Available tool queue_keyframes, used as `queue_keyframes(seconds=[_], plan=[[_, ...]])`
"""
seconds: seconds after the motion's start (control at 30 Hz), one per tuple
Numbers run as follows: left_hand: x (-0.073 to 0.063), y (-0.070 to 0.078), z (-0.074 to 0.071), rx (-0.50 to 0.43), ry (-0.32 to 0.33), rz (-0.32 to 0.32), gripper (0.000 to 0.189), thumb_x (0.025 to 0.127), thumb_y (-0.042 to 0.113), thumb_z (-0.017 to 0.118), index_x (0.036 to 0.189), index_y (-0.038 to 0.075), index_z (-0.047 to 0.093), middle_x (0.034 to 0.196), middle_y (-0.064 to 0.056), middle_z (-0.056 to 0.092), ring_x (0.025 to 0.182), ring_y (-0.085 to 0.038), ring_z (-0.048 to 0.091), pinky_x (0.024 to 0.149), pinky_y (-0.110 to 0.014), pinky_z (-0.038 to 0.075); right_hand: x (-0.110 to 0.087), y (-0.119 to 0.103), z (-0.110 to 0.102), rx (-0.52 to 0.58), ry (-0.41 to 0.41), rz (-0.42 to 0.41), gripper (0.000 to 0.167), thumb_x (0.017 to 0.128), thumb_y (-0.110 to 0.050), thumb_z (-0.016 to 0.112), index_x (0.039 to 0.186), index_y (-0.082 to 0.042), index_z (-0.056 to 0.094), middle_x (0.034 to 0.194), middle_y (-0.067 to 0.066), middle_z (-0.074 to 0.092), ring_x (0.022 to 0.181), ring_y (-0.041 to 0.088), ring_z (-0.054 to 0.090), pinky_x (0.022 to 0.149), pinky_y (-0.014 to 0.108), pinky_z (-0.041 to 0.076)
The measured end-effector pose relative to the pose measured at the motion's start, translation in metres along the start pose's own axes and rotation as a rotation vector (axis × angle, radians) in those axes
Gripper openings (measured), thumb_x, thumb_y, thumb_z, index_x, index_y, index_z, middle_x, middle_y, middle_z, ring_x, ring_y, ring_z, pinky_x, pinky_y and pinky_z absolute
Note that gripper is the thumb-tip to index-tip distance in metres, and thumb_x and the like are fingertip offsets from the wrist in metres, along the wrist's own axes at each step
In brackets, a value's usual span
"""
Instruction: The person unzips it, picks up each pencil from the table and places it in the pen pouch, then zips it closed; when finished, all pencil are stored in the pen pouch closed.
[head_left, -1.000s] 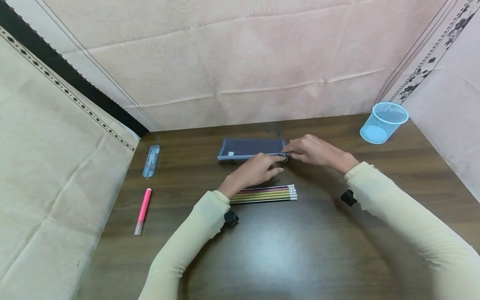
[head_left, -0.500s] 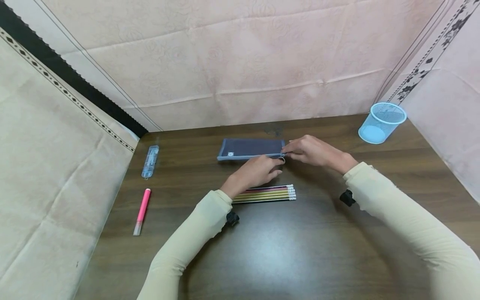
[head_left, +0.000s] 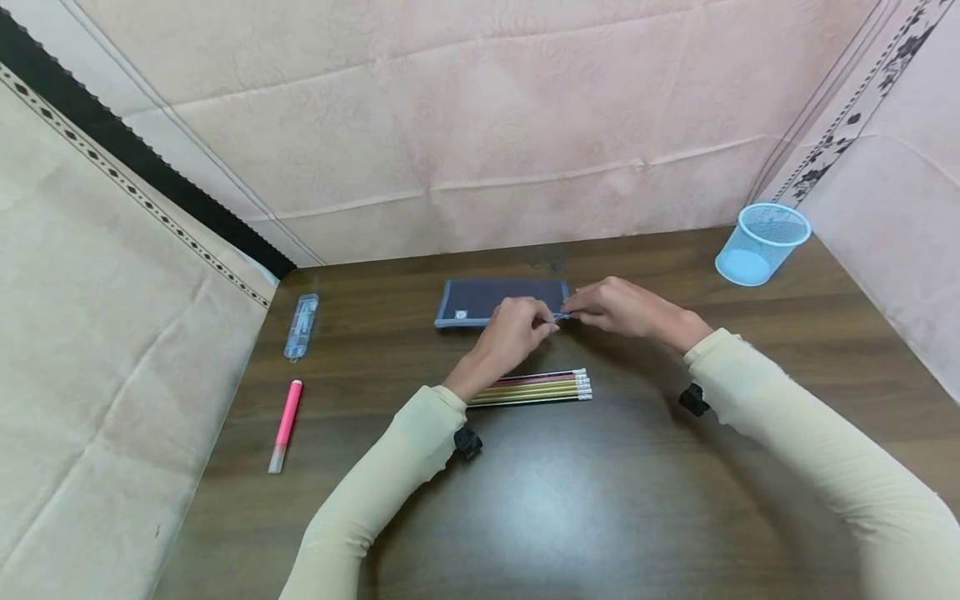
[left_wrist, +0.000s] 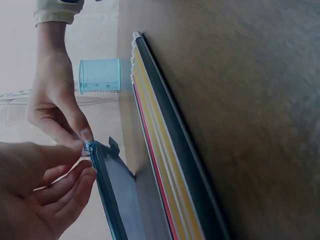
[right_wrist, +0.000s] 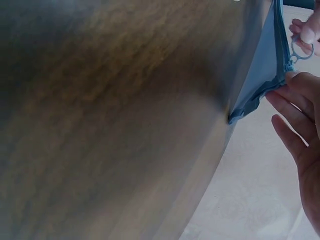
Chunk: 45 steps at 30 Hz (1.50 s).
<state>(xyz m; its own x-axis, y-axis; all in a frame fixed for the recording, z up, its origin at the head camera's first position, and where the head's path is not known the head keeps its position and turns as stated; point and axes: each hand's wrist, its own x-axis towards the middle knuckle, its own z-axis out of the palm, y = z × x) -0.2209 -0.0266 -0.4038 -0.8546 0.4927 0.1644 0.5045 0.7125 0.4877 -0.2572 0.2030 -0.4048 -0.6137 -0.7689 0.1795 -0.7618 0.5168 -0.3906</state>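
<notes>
A dark blue zip pencil case [head_left: 480, 302] with a lighter blue edge lies toward the back of the table. At its right end my left hand [head_left: 512, 333] pinches the ring-shaped zipper pull [right_wrist: 302, 48], which shows best in the right wrist view. My right hand [head_left: 626, 308] pinches the case's right corner by the zip between thumb and fingers, as the right wrist view also shows. Below the left hand lies a row of several pencils [head_left: 536, 389] with white-tipped ends; the left forearm and hand cover their left part.
A light blue mesh cup [head_left: 761, 246] stands at the back right. On the left side lie a clear blue plastic case-like item [head_left: 302, 327] and a pink marker [head_left: 287, 425] with a pale end. Cloth-covered walls [head_left: 480, 125] border the wooden table [head_left: 562, 517].
My left hand has risen slightly and drawn its fingers together on the zipper ring, which hung at the fingertip before. My right hand stays on the case's corner.
</notes>
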Motion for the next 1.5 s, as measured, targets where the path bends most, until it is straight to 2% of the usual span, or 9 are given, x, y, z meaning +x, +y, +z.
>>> queue_keyframes(seconds=[0.13,0.33,0.5,0.63,0.9,1.1,1.23,1.37,1.5], plan=[[0.001,0.000,-0.003,-0.038,0.077,-0.052,0.012,0.096,0.019,0.070,0.095,0.012,0.079,0.094,0.000,0.078,0.075,-0.005,0.062,0.065,-0.017,0.049,0.001,0.000,0.005,0.029,0.017,0.001,0.026,0.096,-0.004,0.066,0.121,-0.004,0.073,0.121,0.012,0.073,0.115,0.029,0.069,0.094,0.043,0.057],[0.003,0.000,-0.007,-0.110,0.137,-0.120,0.011,0.094,0.018,0.073,0.091,0.010,0.081,0.089,-0.001,0.078,0.067,-0.005,0.059,0.058,-0.015,0.043,0.006,-0.003,0.015,0.033,0.073,-0.038,0.023,0.095,-0.007,0.069,0.118,-0.006,0.074,0.116,0.009,0.074,0.106,0.022,0.072,0.087,0.038,0.060],[0.005,-0.002,-0.010,-0.177,0.195,-0.172,0.011,0.093,0.017,0.074,0.090,0.009,0.081,0.087,-0.003,0.079,0.062,-0.007,0.058,0.054,-0.016,0.042,0.005,-0.005,0.020,0.000,0.193,-0.100,0.023,0.091,-0.005,0.073,0.114,-0.005,0.075,0.110,0.008,0.076,0.098,0.019,0.074,0.083,0.036,0.061],[0.005,-0.003,-0.015,-0.216,0.247,-0.202,0.010,0.092,0.016,0.075,0.090,0.008,0.081,0.086,-0.004,0.078,0.066,-0.009,0.062,0.057,-0.016,0.046,0.005,-0.007,0.018,-0.008,0.298,-0.156,0.026,0.085,0.003,0.076,0.111,-0.002,0.076,0.106,0.010,0.077,0.093,0.021,0.075,0.077,0.036,0.062],[0.000,-0.006,-0.021,-0.248,0.297,-0.184,0.009,0.092,0.012,0.074,0.093,0.006,0.080,0.089,-0.006,0.078,0.075,-0.013,0.069,0.066,-0.020,0.056,0.003,-0.007,0.017,0.006,0.406,-0.174,0.029,0.084,0.008,0.076,0.111,-0.001,0.076,0.104,0.013,0.077,0.091,0.025,0.075,0.075,0.036,0.061],[-0.008,-0.021,-0.023,-0.207,0.344,-0.212,0.010,0.092,0.014,0.075,0.092,0.006,0.081,0.088,-0.006,0.079,0.075,-0.014,0.071,0.068,-0.024,0.057,-0.002,-0.005,0.019,-0.008,0.426,-0.136,0.030,0.082,0.008,0.077,0.111,-0.002,0.076,0.104,0.012,0.077,0.090,0.024,0.076,0.075,0.033,0.060],[-0.013,-0.035,-0.027,-0.228,0.356,-0.265,0.010,0.091,0.015,0.076,0.091,0.006,0.081,0.088,-0.008,0.079,0.076,-0.016,0.071,0.068,-0.026,0.057,-0.010,-0.001,0.018,-0.030,0.439,-0.132,0.031,0.081,0.009,0.077,0.109,-0.001,0.077,0.103,0.012,0.078,0.089,0.025,0.076,0.075,0.030,0.058],[-0.020,-0.053,-0.036,-0.256,0.366,-0.307,0.012,0.091,0.016,0.077,0.093,0.005,0.081,0.089,-0.010,0.079,0.075,-0.018,0.071,0.066,-0.027,0.056,-0.016,0.002,0.014,-0.044,0.442,-0.131,0.031,0.080,0.010,0.077,0.109,0.000,0.077,0.102,0.013,0.078,0.089,0.026,0.076,0.075,0.028,0.058],[-0.028,-0.072,-0.049,-0.223,0.381,-0.343,0.013,0.091,0.017,0.076,0.094,0.005,0.081,0.090,-0.011,0.079,0.076,-0.019,0.071,0.066,-0.026,0.054,-0.022,0.007,0.008,-0.049,0.447,-0.111,0.031,0.080,0.011,0.077,0.109,0.001,0.077,0.102,0.013,0.078,0.089,0.026,0.076,0.075,0.024,0.058]])
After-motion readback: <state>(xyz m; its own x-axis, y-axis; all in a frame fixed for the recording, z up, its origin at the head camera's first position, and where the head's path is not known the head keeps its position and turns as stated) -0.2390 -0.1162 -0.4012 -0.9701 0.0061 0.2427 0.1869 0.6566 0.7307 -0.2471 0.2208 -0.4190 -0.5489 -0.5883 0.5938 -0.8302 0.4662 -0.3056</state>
